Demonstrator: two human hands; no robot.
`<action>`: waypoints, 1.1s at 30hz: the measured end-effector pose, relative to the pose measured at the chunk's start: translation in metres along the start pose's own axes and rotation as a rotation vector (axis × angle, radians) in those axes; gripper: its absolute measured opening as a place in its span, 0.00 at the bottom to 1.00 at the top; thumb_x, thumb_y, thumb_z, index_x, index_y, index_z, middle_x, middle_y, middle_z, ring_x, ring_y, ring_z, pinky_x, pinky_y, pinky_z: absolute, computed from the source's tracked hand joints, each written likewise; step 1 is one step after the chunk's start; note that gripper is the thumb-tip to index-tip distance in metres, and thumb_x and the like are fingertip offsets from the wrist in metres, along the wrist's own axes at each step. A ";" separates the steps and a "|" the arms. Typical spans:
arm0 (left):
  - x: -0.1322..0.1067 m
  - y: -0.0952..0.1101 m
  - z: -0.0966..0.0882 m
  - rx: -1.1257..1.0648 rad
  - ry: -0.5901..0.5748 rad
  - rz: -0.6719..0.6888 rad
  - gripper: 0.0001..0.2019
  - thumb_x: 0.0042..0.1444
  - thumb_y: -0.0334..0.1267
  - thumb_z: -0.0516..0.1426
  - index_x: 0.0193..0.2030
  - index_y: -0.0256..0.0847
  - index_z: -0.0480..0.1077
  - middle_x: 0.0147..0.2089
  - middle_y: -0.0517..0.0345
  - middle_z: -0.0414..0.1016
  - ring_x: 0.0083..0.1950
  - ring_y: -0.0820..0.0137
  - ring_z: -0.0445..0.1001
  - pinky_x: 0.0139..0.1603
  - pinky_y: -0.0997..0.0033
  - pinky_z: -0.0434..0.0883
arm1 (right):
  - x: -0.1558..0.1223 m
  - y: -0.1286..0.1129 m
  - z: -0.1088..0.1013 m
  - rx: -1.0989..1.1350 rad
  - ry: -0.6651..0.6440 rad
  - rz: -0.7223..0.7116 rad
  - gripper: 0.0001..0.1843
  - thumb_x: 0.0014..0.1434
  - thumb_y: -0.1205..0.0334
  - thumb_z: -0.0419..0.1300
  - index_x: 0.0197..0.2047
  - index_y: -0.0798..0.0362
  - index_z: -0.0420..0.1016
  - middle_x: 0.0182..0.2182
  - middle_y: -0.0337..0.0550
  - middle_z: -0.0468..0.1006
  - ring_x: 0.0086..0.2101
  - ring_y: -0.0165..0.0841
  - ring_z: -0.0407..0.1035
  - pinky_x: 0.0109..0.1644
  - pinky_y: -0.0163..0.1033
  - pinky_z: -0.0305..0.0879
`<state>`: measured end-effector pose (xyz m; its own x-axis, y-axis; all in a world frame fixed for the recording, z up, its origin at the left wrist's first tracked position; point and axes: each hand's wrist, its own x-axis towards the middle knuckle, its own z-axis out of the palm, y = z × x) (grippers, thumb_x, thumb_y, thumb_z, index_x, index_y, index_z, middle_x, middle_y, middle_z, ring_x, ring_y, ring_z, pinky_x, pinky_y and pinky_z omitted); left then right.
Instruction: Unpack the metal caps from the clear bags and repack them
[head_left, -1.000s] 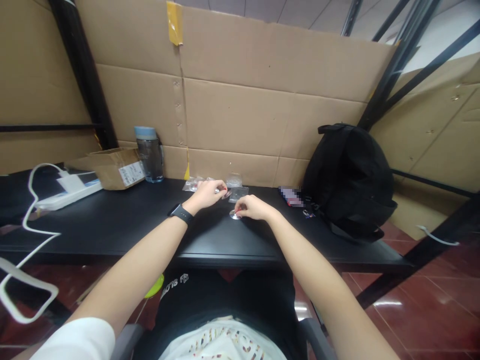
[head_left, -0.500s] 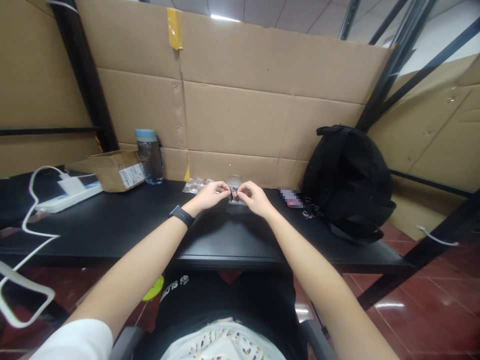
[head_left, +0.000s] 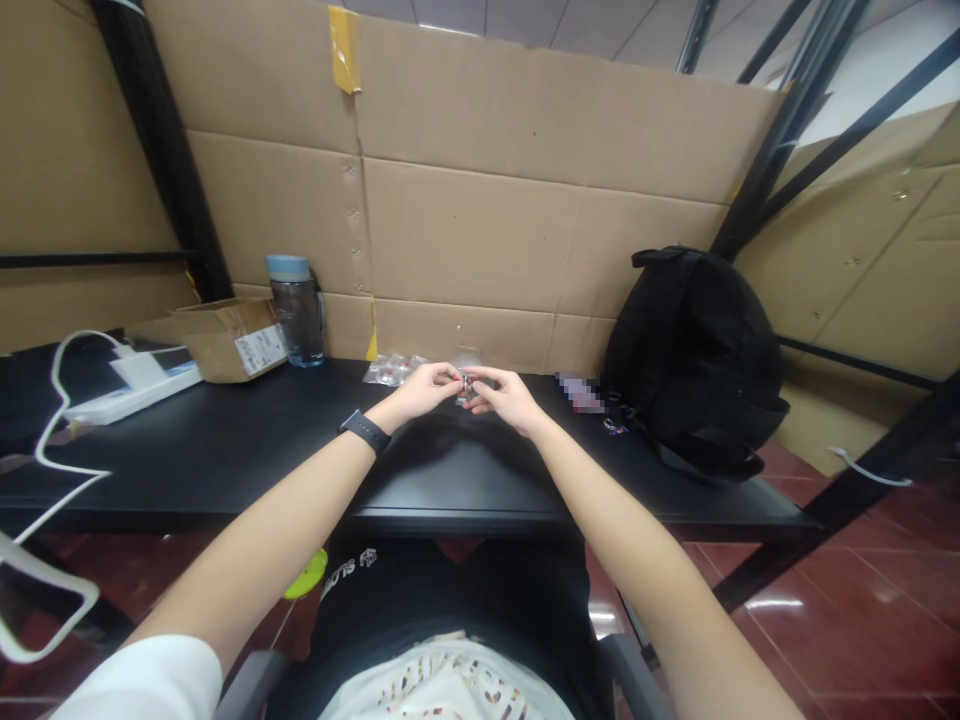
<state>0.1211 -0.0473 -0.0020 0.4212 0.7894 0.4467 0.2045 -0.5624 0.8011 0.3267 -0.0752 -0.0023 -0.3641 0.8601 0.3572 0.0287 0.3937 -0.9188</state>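
My left hand (head_left: pixel 429 388), with a black band on its wrist, is closed in a pinch over the back middle of the table. Facing it, my right hand (head_left: pixel 506 398) has its thumb and fingers closed too. Between the fingertips of both hands is a small dark, shiny piece (head_left: pixel 467 383); its exact kind is too small to make out. Just behind the fingers shows part of a clear plastic bag (head_left: pixel 469 356), mostly hidden by the hands. More clear plastic packets (head_left: pixel 388 370) with red bits lie beside my left hand, near the cardboard wall.
A blue-lidded bottle (head_left: pixel 295 312), an open cardboard box (head_left: pixel 225 340) and a white power strip (head_left: pixel 139 395) stand on the left of the black table (head_left: pixel 450 475). To the right are a black backpack (head_left: pixel 694 365), a blurred-out packet (head_left: pixel 580 393) and a small keyring (head_left: pixel 613 426).
My right hand has turned and its fingers have come in under and around the small piece. Both hands are closer together. The view has shifted slightly.
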 end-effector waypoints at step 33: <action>-0.018 0.012 0.006 0.799 -0.585 -0.048 0.26 0.60 0.56 0.58 0.65 0.66 0.68 0.75 0.62 0.59 0.75 0.41 0.51 0.70 0.32 0.47 | -0.008 -0.015 -0.046 -0.941 -0.207 0.126 0.27 0.43 0.57 0.75 0.48 0.49 0.80 0.35 0.38 0.83 0.34 0.33 0.78 0.40 0.33 0.69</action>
<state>0.1215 -0.0701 -0.0026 0.7226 0.6911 -0.0188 0.6782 -0.7033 0.2132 0.3722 -0.0733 0.0158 -0.4614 0.8750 0.1464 0.7785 0.4785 -0.4063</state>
